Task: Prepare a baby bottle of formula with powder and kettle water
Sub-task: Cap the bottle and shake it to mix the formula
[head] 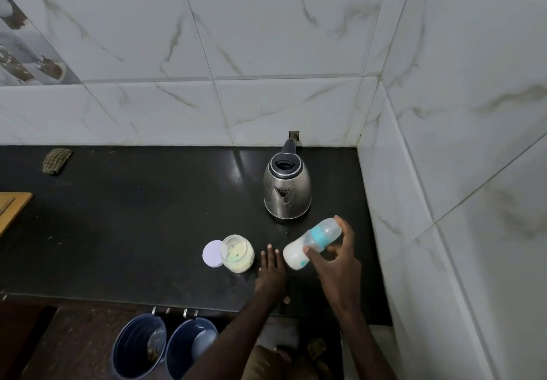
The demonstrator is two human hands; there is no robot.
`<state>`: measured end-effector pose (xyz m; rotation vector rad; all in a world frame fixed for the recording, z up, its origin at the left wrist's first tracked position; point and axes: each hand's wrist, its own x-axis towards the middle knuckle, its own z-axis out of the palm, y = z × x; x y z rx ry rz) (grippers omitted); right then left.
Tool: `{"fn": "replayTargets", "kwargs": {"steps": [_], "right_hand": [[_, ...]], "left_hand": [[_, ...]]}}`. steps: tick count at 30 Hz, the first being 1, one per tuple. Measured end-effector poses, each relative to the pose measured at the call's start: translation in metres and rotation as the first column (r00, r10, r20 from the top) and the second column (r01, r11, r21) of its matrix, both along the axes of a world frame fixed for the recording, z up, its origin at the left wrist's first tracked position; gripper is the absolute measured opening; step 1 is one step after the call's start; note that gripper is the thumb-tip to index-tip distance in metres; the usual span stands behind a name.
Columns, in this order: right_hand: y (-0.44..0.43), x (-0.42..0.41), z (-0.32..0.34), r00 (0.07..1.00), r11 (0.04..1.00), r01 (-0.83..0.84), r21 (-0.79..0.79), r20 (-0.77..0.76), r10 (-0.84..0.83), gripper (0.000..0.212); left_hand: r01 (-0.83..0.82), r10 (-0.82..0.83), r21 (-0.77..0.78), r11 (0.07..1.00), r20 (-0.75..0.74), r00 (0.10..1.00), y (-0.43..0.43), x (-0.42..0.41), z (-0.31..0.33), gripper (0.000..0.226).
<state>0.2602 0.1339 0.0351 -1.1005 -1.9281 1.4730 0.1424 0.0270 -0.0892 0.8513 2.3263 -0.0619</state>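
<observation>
We see the right hand (334,261) curled round the baby bottle (313,242), thumb on the near side of its middle and the fingers wrapped over the far side, one fingertip reaching up by the clear cap. The bottle lies steeply tilted in that grip: its capped end with the teal ring points up and away toward the kettle (287,187), while its base, filled with milky white liquid, juts out down and left of the hand. We cannot tell whether the base touches the black counter (133,231). The left hand (270,273) rests flat on the counter with its fingers straight, just left of the bottle's base. Left of that hand stands the open powder jar (238,254), its pale lid (212,254) lying flat against its left side.
</observation>
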Motion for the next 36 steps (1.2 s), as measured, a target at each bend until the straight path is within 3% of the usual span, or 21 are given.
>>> {"fn": "replayTargets", "kwargs": {"steps": [5,11,17,22,28,33,36], "right_hand": [[0.014,-0.002,0.016,0.938,0.954,0.297,-0.038,-0.174,-0.299,0.088],[-0.001,-0.004,0.004,0.999,0.999,0.041,-0.013,-0.021,-0.041,0.094],[0.017,-0.006,0.023,0.928,0.949,0.315,0.007,-0.211,-0.307,0.088],[0.005,-0.002,0.008,0.995,0.999,0.042,0.026,-0.088,-0.040,0.093],[0.023,-0.003,0.023,0.922,0.945,0.326,-0.006,-0.220,-0.320,0.090],[0.011,-0.002,0.008,0.996,0.999,0.033,0.032,-0.079,-0.030,0.093],[0.022,-0.004,0.017,0.984,0.991,0.121,0.049,-0.133,-0.114,0.093]], "left_hand": [[0.028,-0.028,-0.009,1.000,-0.025,0.999,0.000,-0.001,-0.005,0.140],[0.020,-0.020,-0.017,1.000,-0.008,1.000,0.001,-0.001,-0.003,0.138],[0.034,-0.034,-0.006,0.999,-0.036,0.999,-0.001,-0.001,-0.007,0.140],[0.036,-0.036,-0.014,0.999,-0.038,0.999,0.001,0.000,-0.005,0.139],[0.026,-0.026,-0.004,1.000,-0.047,0.999,0.000,0.000,-0.006,0.139],[0.024,-0.024,-0.014,1.000,-0.034,0.999,0.001,-0.001,-0.004,0.138],[0.027,-0.027,-0.006,1.000,-0.031,0.999,-0.001,-0.001,-0.007,0.138]]}}
